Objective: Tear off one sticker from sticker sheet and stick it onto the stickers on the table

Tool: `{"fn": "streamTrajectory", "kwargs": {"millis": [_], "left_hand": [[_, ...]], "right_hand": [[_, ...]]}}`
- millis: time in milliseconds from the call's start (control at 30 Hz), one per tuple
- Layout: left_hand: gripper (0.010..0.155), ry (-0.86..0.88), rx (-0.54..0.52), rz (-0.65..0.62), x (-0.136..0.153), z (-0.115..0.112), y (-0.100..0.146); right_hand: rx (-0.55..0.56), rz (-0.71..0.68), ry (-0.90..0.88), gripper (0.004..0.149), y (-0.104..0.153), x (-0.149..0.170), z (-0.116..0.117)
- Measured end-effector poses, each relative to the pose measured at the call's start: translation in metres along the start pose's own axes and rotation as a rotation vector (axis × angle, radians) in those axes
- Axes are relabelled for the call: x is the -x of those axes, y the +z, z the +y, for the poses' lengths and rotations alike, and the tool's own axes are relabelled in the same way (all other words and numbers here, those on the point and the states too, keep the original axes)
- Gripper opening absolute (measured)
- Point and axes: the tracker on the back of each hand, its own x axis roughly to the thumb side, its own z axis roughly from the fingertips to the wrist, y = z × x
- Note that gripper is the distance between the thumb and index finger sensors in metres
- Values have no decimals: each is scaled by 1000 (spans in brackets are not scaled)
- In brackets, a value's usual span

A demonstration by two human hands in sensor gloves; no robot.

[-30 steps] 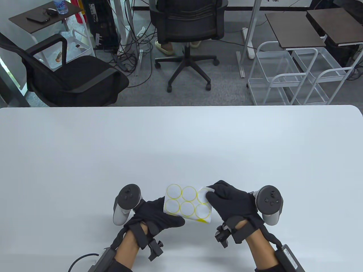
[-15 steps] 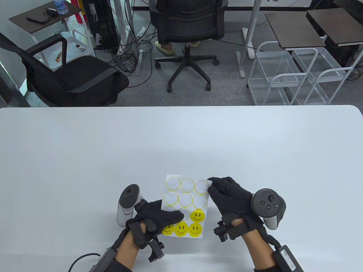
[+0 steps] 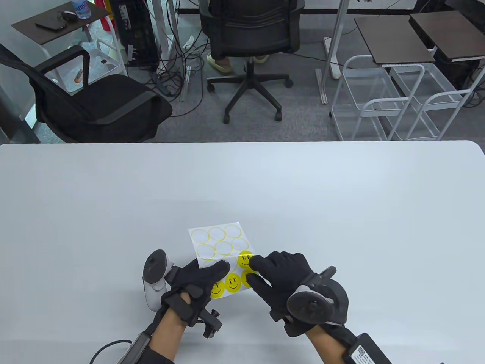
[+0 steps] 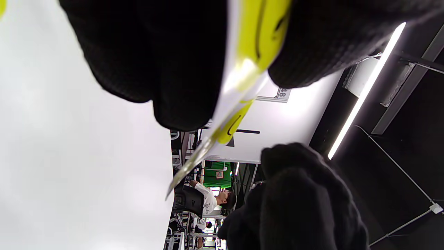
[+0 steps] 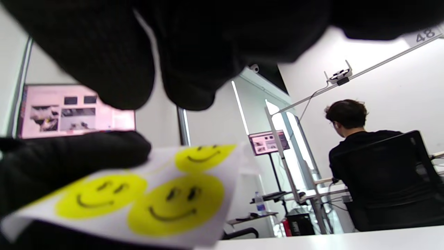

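- Since 0.5 s ago: sticker sheet (image 3: 222, 261) has swung counter-clockwise & shifted left; right hand (image 3: 283, 278) came down off the sheet's far-right corner onto the smiley rows.
- Left hand (image 3: 196, 282), nearest the tabletop's (image 3: 341, 197) near edge: fingers (image 4: 163, 66) clamped on the sheet's near-left part, thumb on top. Left wrist view shows the paper edge-on, squeezed betw. thumb & fingers. Prob. the anchor, so the sheet stays taut while the other hand peels.
- Right hand: fingertips (image 3: 253, 261) together at the sheet's right edge, over the yellow smiley stickers (image 3: 232, 282). Can't tell if a sticker edge is pinched yet; right wrist view shows fingers above the sheet, nothing clearly lifted. Looks like it's hunting for an edge to peel.
- Sheet sits near the near edge, roughly mid-width, lifted off the tabletop at the held end; whether the far end touches, can't tell.
- Count, table view: 4 smileys visible (1 partly under right fingers, 1 partly under left), more may be hidden; abt. 6–7 empty yellow rings on the far half.
- 2 hands, 1 sheet. No stickers seen lying on the tabletop itself.
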Motion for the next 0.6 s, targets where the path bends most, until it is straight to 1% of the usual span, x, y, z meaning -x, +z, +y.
{"fn": "streamTrajectory", "kwargs": {"millis": [33, 100, 133, 233, 333, 433, 600], "left_hand": [[29, -3, 1, -1, 0, -1, 0], [30, -15, 6, -1, 0, -2, 0], [30, -21, 19, -5, -1, -3, -1], [31, -6, 54, -10, -1, -7, -2], [31, -16, 65, -20, -3, -10, -2], [31, -86, 80, -42, -7, -11, -1], [30, -220, 114, -79, -15, -15, -1]], "right_hand": [[-31, 4, 40, 47, -1, -2, 2], [-39, 13, 81, 48, -1, -3, 6], [-71, 30, 78, 50, -2, -1, 8], [-100, 35, 32, 51, -2, 1, 10], [-130, 37, 3, 50, -1, 2, 14], [-166, 50, -20, 48, -1, 3, 18], [-209, 98, -119, 47, -2, 13, 20]]}}
